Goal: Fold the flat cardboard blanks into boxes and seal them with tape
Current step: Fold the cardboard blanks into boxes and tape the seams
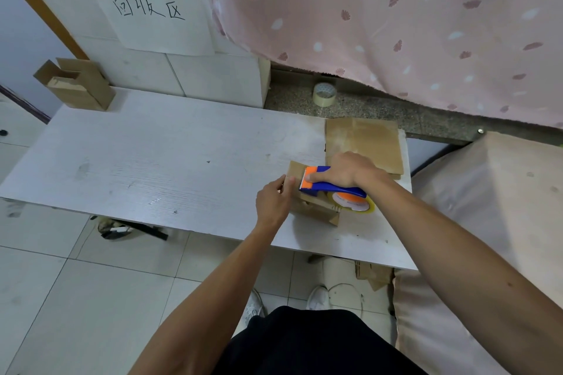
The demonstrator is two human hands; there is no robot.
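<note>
- right hand [347, 170], centre right of frame: closed round the handle of the blue and orange tape dispenser [332, 187], forefinger laid straight along the orange plate at its front
- dispenser sits on top of the small box [316, 210], toothed edge near the box's left top edge; clear tape roll with an orange core shows at its lower right
- left hand [272, 201]: grips the box's left side, thumb up at the top edge just beside the dispenser's teeth, fingers curled
- box stands on the white worktop [152, 161] near its lower right edge, a loose flap showing at the bottom
- most of the box top is hidden under the dispenser and right hand; cannot tell if tape is laid on it
- left fingertips hidden behind the hand
- flat blanks [362, 140] stacked just behind the right hand, near edge covered by it
- spare tape roll [324, 94] on the stone ledge behind, under the pink curtain [396, 9]
- folded boxes [76, 85] upper left on the worktop corner
</note>
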